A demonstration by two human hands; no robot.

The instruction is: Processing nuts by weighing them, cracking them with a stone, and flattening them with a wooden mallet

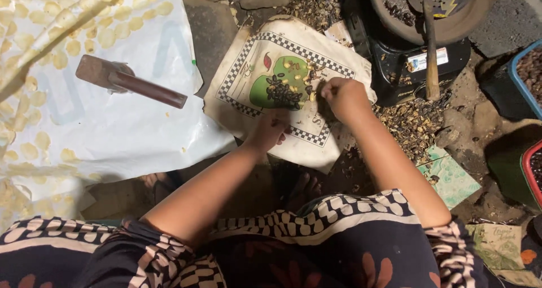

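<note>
Dark roasted seeds point(283, 94) lie heaped with a few pale peeled kernels on a cream cloth sack printed with a checkered border and a green patch point(265, 51), spread flat on the ground. Both forearms reach forward and down from the patterned lap. Right hand point(343, 97) sits at the heap's right edge, fingers curled tightly inward in a narrow pinch; what lies between the fingertips cannot be told. Left hand point(270, 131) rests just below the heap at the sack's lower part, palm down, fingers bent under and hidden, so its grip cannot be told.

Left of the sack, a white plastic sheet point(113, 135) carries many flattened pale yellow discs point(73, 45) and a brown wooden mallet with a long handle point(127, 82), lying on its side, well apart from both hands. Beyond the right hand stands a black stove bearing a round dark pan point(395, 17), with a wooden-handled perforated ladle point(432, 45) propped in it. Broken husks point(412, 121) litter the dirt and stone ground beside the stove. A blue-rimmed container point(522, 82) stands at the far right edge.
</note>
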